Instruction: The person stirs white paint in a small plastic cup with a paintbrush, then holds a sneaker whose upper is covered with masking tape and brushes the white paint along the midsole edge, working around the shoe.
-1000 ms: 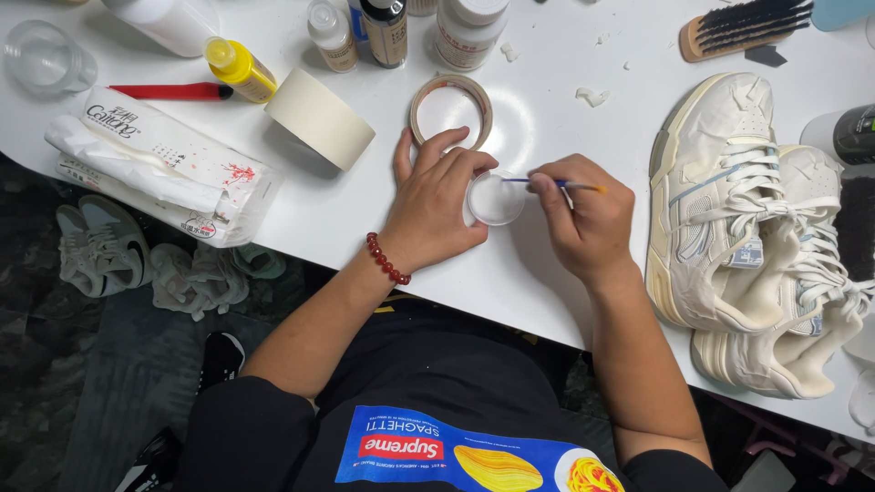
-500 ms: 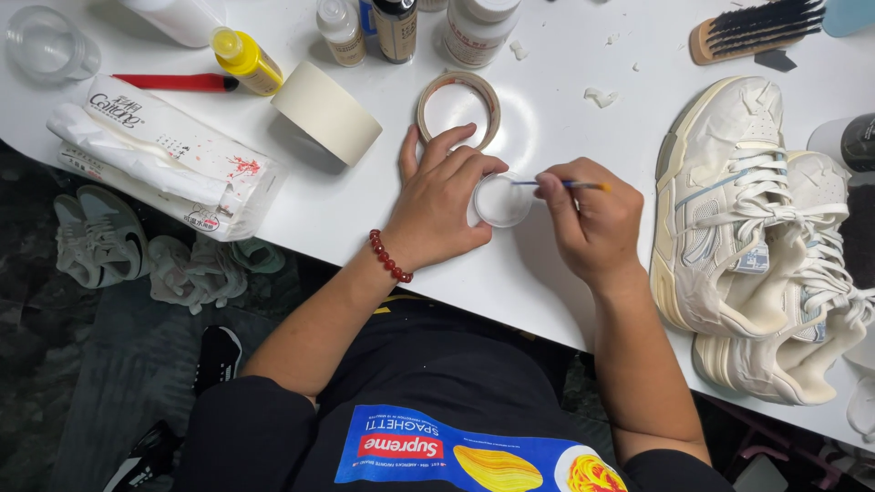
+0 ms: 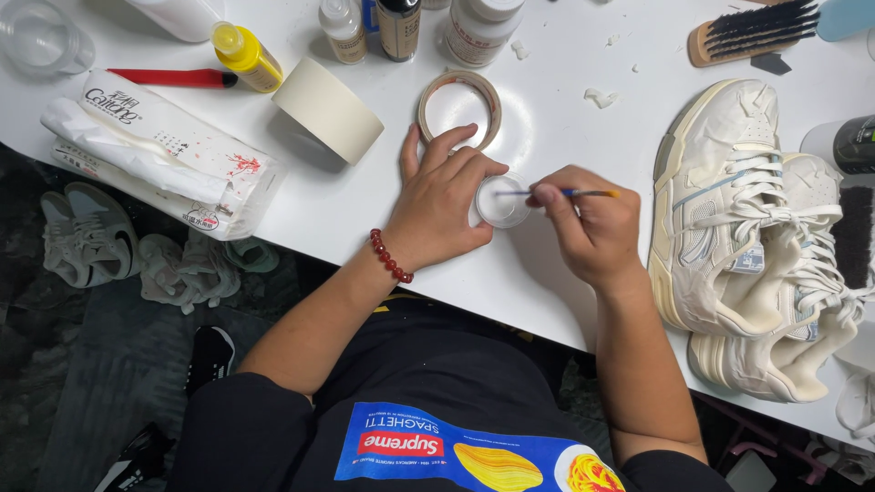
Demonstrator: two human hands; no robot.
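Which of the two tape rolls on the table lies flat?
The thin, nearly used-up tape ring just beyond the left hand lies flat, its hole showing the table. The wide cream roll to its left is tilted on its edge.

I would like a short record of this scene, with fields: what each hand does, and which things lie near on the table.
left hand: steadies a small white dish on the white table
right hand: holds a thin paintbrush, tip over the dish
behind the dish: a flat tape ring and a wide masking tape roll
right side: two pale sneakers
far edge: small bottles, yellow bottle, scrub brush
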